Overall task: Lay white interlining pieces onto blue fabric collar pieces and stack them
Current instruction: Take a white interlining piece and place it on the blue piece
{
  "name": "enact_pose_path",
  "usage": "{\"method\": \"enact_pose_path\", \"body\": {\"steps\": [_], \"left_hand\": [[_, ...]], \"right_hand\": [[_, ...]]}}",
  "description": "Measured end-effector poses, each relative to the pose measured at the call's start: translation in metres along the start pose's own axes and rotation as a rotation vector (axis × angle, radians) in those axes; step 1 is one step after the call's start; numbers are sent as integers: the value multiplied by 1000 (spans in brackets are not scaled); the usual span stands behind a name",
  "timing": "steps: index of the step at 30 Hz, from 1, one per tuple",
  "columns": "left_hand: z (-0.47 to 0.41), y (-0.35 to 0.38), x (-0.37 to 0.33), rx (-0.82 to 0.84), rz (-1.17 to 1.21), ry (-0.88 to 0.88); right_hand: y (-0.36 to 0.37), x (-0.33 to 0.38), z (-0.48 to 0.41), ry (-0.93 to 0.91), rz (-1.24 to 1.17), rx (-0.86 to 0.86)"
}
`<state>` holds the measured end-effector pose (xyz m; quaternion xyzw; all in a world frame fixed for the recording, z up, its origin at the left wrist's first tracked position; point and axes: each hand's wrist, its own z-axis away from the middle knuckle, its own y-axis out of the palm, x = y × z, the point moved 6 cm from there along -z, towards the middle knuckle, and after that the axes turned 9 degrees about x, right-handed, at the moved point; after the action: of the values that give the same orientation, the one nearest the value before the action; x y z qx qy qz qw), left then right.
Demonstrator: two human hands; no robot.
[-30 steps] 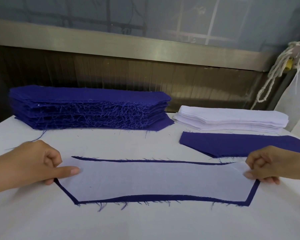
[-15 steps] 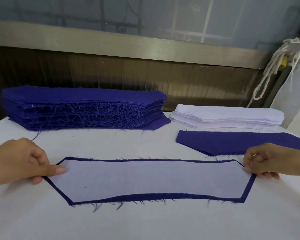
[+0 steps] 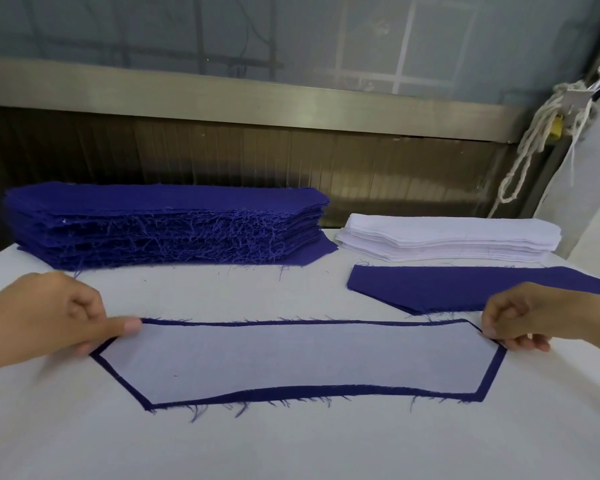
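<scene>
A white interlining piece lies flat on a blue collar piece, with a thin blue border showing all round. My left hand pinches their left end, thumb on top of the white piece. At the right end, my right hand pinches the corner with curled fingers. A tall stack of blue collar pieces stands at the back left. Behind on the right sits a lower stack of white interlining pieces.
A small pile of blue pieces lies in front of the white stack. The white table runs to a brown ribbed wall panel at the back. White cords hang at the far right.
The white piece has been shifted into line on the blue piece, so the border now shows evenly. Both hands stayed at the ends.
</scene>
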<state>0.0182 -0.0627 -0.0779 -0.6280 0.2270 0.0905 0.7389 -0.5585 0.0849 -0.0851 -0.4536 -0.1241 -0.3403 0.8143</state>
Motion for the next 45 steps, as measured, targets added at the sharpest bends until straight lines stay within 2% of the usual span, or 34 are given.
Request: {"method": "enact_pose_path", "body": {"steps": [3,8,14,18,25,35,45], "left_hand": [[-1,-13,-40,-210,-90,184],[-2,-10,-141,-360,-341,440],[-25,39,-263,-341,-339,734],[-49,87,-323,-349,-457,877],[-105,124,-373,-266,-605,740],[-144,119,-388,-230,-408,685],[-163,115,-382,-143,-125,652]], "right_hand": [[-22,4,1,17,-62,-115],[-75,8,3,42,-150,-484],[-124,-3,-12,-94,-334,-749],[-160,-33,-32,-105,-385,-908],[-200,-77,-57,107,-242,-1070],[-215,-99,-71,294,8,-1102],[-220,-95,-73,266,96,-1149]]}}
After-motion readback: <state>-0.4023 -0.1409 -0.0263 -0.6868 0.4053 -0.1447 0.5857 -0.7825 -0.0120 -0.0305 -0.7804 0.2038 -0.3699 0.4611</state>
